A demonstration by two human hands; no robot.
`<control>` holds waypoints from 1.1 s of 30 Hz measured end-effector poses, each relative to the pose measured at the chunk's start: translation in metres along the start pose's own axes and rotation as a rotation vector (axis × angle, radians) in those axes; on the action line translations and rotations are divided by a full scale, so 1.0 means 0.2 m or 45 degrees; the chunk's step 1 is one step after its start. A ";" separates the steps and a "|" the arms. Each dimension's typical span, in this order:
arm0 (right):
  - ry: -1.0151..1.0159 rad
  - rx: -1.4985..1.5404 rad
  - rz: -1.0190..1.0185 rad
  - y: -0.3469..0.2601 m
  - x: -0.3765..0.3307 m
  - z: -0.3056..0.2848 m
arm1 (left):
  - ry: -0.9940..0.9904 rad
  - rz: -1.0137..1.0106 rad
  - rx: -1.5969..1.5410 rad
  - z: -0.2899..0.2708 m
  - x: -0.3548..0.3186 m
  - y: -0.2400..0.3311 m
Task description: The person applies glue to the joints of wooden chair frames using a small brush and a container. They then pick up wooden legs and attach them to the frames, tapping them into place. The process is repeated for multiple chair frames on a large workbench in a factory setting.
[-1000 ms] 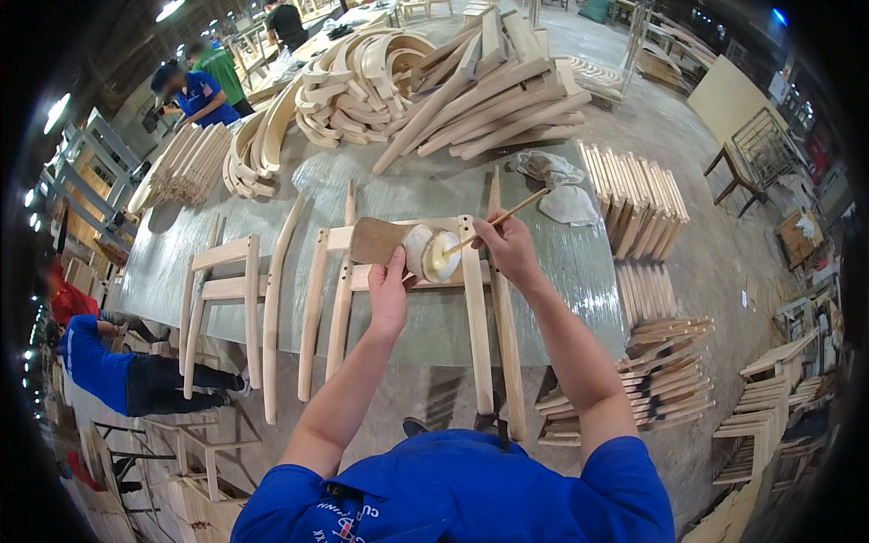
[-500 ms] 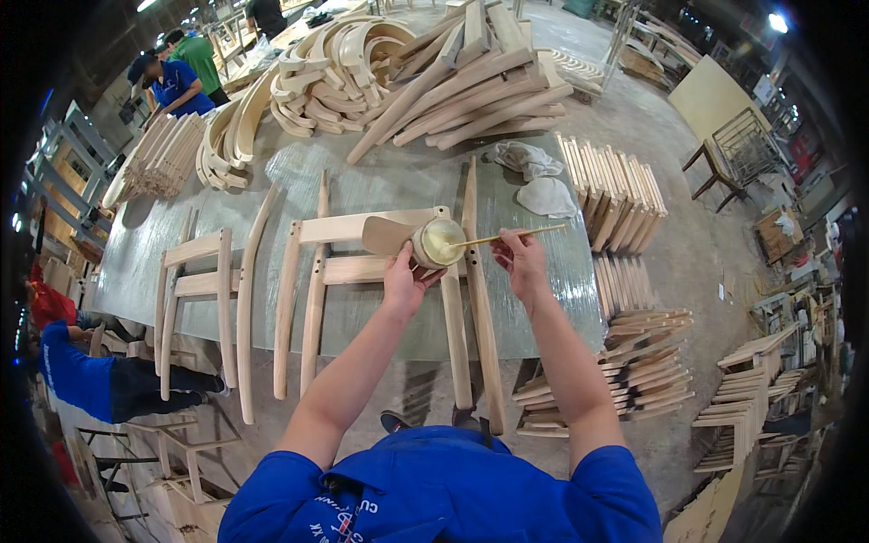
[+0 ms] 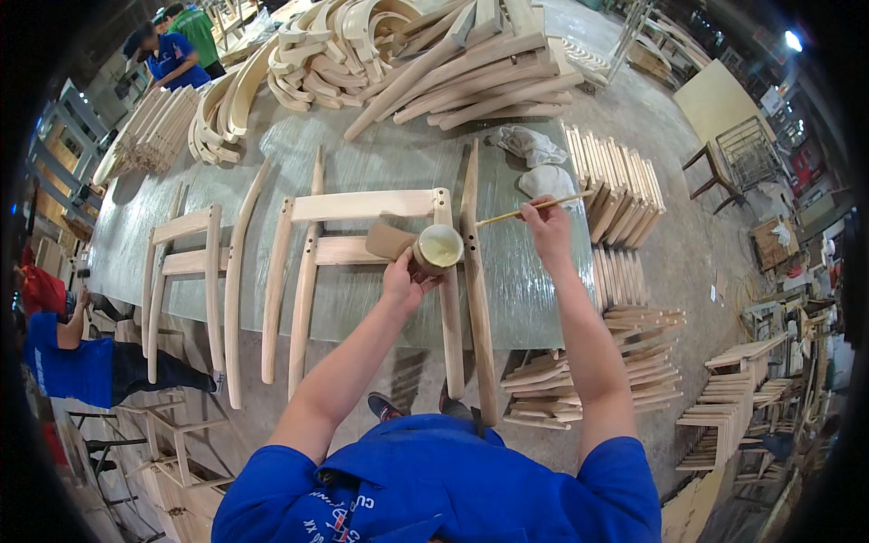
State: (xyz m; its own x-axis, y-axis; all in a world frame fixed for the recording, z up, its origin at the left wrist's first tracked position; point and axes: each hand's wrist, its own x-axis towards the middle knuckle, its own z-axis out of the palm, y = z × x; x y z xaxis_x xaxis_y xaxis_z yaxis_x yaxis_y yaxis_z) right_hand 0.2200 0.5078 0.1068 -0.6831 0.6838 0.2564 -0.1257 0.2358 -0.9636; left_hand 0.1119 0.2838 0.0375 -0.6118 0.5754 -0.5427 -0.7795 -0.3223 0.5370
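Woodshop bench (image 3: pixel 380 163), plastic-covered, w/ stacked curved parts at far edge. Left hand (image 3: pixel 405 279) fingers wrapped round a small glue pot (image 3: pixel 437 248), held just above a chair-back frame (image 3: pixel 362 235) lying flat. Right hand (image 3: pixel 546 226) pinches a thin stick (image 3: pixel 529 209), tip pointing toward pot, not in it. White rags (image 3: pixel 534 158) beyond right hand.

Blue short-sleeved shirt (image 3: pixel 434 484), bare forearms

The left hand (image 3: pixel 405 279) hides the near side of the glue pot (image 3: pixel 438 249), and the stick (image 3: pixel 534 208) tip is too small to tell.
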 end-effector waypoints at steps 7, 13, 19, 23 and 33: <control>-0.207 -0.732 -0.173 0.05 -0.03 0.11 | -0.024 -0.068 -0.020 -0.16 -0.14 -0.04; -0.292 -1.029 -0.327 0.04 -0.04 0.16 | -0.058 -0.150 -0.010 -0.30 -0.27 -0.09; -0.301 -1.034 -0.307 0.06 -0.02 0.17 | -0.015 -0.173 -0.044 -0.38 -0.32 -0.12; -0.267 -0.963 -0.277 0.09 0.00 0.18 | -0.028 -0.173 -0.055 -0.42 -0.32 -0.12; -0.258 -1.053 -0.385 0.17 0.02 0.23 | 0.005 -0.194 0.013 -0.43 -0.33 -0.12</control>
State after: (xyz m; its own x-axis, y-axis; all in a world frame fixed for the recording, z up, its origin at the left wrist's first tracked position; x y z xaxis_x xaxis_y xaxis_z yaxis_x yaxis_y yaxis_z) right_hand 0.1805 0.4867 0.0720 -0.8284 0.3955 0.3966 0.1834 0.8606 -0.4752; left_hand 0.1592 0.1891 0.0061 -0.4870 0.6142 -0.6209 -0.8621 -0.2239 0.4546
